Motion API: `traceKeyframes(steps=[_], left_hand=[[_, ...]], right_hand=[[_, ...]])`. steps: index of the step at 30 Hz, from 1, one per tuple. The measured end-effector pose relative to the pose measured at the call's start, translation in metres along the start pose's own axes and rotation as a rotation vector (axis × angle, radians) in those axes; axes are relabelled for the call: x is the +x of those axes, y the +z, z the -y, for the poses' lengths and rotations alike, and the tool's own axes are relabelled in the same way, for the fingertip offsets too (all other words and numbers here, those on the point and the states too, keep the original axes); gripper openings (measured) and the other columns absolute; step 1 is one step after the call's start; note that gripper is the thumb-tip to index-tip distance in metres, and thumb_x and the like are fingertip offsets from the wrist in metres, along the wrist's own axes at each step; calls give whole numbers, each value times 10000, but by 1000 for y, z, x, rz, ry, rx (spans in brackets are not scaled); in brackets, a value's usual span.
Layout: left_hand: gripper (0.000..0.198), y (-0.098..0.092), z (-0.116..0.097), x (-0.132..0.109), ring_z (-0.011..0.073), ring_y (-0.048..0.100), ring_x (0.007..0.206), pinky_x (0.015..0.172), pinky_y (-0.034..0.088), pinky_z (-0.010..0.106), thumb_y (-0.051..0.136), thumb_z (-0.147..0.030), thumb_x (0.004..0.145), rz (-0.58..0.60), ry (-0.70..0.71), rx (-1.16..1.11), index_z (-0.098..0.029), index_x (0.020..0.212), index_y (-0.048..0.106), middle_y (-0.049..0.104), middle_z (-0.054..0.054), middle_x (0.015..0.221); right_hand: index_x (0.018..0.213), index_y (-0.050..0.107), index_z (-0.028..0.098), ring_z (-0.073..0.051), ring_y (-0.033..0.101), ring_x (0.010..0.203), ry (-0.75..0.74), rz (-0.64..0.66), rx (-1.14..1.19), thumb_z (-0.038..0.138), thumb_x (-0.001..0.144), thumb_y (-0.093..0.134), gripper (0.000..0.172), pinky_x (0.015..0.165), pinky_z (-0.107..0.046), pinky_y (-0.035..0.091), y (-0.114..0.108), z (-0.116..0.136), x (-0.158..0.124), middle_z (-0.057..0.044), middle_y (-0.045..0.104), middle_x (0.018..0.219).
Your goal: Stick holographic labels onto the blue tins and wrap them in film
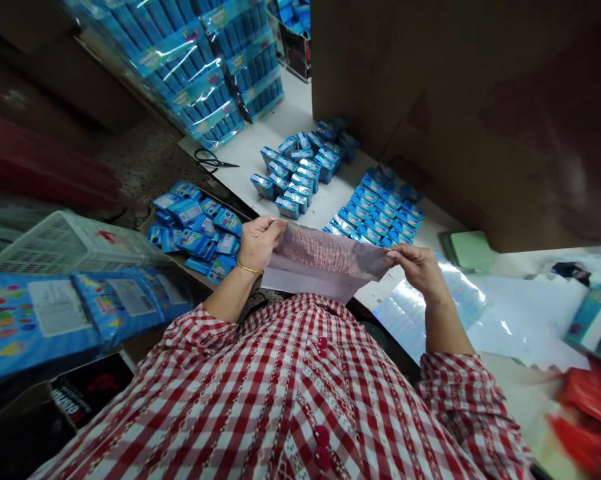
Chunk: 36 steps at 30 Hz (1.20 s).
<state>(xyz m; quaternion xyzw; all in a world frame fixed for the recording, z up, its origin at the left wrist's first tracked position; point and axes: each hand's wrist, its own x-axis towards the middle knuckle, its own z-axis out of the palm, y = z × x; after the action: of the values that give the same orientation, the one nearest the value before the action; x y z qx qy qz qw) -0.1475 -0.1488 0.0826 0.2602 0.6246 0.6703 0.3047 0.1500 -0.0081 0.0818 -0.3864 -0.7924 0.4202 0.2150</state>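
A clear plastic sheet or bag [330,252] is stretched between my two hands in front of my chest, and the checked shirt shows through it. My left hand [260,243] pinches its left end between thumb and fingers. At the other end, my right hand [414,265] grips the corner with closed fingertips. Just beyond the plastic, small blue boxes [380,208] stand in tight rows on the white table. More blue boxes [300,177] are grouped loosely to their left. Below my right hand lies a shiny stack of clear plastic [450,293].
Black-handled scissors [211,160] lie at the table's left edge. A carton of loose blue packs [195,227] stands beside it. Wrapped blue packs [180,67] are stacked at the back left. A large cardboard box [430,87] blocks the back right. A white plastic crate [75,243] is at left.
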Motion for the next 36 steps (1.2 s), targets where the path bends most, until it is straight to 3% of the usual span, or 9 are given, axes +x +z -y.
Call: traceKeyframes(steps=[7,12,15,17,19,22,25,32,36], left_hand=[[374,46,18,-27,58,437,491,506,367,199,773,-470,561,294,-354,-234,-129,570,618,510,-40,506],[357,103,53,-27,71,470,525,522,375,197,761,-414,593,358,-485,-192,-128,523,560,500,-45,510],[315,141,77,-25,72,482,512,520,382,194,733,-366,656,403,-635,-168,-126,559,553,503,-44,512],[274,163,89,-26,73,503,512,542,405,201,713,-335,695,420,-725,-187,-122,609,564,524,-36,534],[231,179,96,-28,75,530,527,576,431,213,698,-301,721,429,-782,-221,-118,657,573,547,-24,567],[193,191,100,-32,74,553,548,602,440,213,680,-267,744,448,-803,-268,-118,690,569,560,-16,592],[195,195,100,-34,66,546,541,587,428,198,663,-260,760,440,-802,-293,-122,686,548,547,-25,588],[172,203,105,-37,49,519,500,542,414,173,636,-230,772,351,-803,-285,-124,683,534,520,-36,565],[131,201,115,-32,67,540,528,573,444,196,641,-230,745,315,-797,-282,-129,722,561,543,-28,578]], right_hand=[[721,697,207,-172,629,606,105,-44,-134,501,757,593,315,607,-272,487,-52,-27,-38,-26,688,657],[742,700,205,-190,620,624,197,-98,-294,545,757,554,370,621,-298,476,-98,-68,-53,-42,683,669],[798,706,178,-223,604,678,271,-229,-617,475,812,497,363,642,-337,447,-106,-90,-40,-88,680,723],[917,698,163,-250,586,787,229,-357,-831,373,848,462,323,695,-367,424,-92,-94,-24,-128,679,870],[1058,659,178,-248,552,890,63,-377,-900,283,874,431,312,755,-373,402,-63,-91,-7,-134,648,1020],[1122,631,221,-220,523,901,-221,-133,-865,216,898,399,323,786,-354,391,-9,-78,10,-109,624,1061],[1211,575,186,-218,514,905,-316,0,-829,179,907,375,364,785,-347,412,28,-74,13,-127,608,1087],[1221,554,128,-217,533,1050,-387,9,-787,149,914,362,362,872,-342,442,35,-99,6,-156,592,1183],[1087,621,176,-202,562,1032,-346,23,-692,172,911,392,289,863,-326,451,35,-93,2,-125,616,1169]])
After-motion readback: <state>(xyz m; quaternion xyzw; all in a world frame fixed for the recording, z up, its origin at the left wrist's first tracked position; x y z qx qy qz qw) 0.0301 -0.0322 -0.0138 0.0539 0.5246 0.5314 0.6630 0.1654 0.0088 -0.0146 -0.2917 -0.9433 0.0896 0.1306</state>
